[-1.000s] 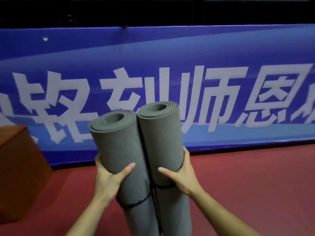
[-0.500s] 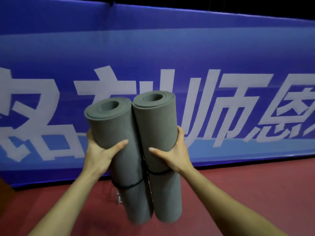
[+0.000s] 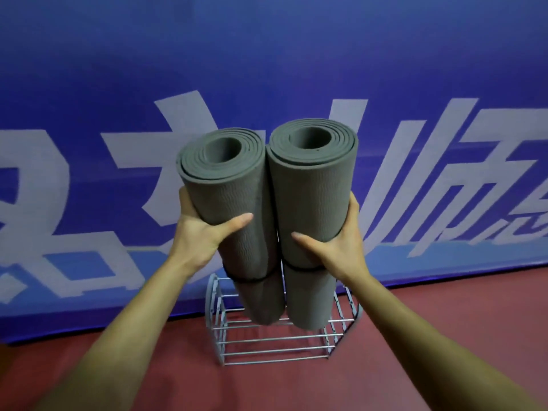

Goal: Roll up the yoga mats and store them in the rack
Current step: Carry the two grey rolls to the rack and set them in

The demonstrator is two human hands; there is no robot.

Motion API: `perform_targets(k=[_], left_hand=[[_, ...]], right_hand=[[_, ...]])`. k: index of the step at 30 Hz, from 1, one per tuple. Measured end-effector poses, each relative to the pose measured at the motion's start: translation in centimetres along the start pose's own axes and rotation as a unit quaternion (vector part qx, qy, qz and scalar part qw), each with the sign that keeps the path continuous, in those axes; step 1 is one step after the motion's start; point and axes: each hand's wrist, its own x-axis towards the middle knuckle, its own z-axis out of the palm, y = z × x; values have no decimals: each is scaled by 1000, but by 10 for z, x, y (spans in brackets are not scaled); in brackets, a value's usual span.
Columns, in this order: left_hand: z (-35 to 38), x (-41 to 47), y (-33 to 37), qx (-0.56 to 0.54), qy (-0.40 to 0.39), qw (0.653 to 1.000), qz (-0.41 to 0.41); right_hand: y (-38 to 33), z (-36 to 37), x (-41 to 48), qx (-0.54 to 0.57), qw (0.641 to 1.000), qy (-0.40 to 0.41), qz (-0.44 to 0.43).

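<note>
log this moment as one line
left hand: grips left mat | right hand: grips right mat | both: rolled, upright, side by side | rack: on floor beneath | step: not yet stored

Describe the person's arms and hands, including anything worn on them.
Both arms are bare. The left forearm and right forearm show no sleeves as far as the frame reaches. The left hand and right hand wear no gloves, and no watch, bracelet or ring is visible. The thumbnails look short and unpainted.
</note>
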Motion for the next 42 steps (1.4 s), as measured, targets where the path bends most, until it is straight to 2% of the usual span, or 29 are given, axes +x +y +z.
perform_targets(k=[3, 9, 13, 21, 29, 34, 37, 40, 42], left_hand=[[-7, 34, -32, 29, -21, 999, -24], [5, 64, -127, 37, 28, 998, -51], [6, 73, -195, 39, 22, 995, -85], [30, 54, -338, 82, 49, 986, -137], [67, -3, -458, 196, 108, 954, -197], [85, -27, -490, 357, 59, 912, -194], [95, -25, -496, 368, 37, 907, -201], [101, -28, -499, 380, -5, 902, -206], [102, -32, -500, 381, 3, 904, -196]], right_hand=[[22, 29, 27, -6, 1000, -25, 14], [110, 89, 59, 9, 996, -76, 37], [171, 123, 72, 14, 992, -116, 57], [306, 192, 58, 23, 981, -154, 112], [419, 242, 4, 15, 969, -160, 185], [451, 249, -12, -22, 976, -154, 153], [458, 250, -13, -61, 978, -141, 143], [454, 252, -16, -107, 964, -171, 171], [449, 251, -20, -136, 958, -167, 191]])
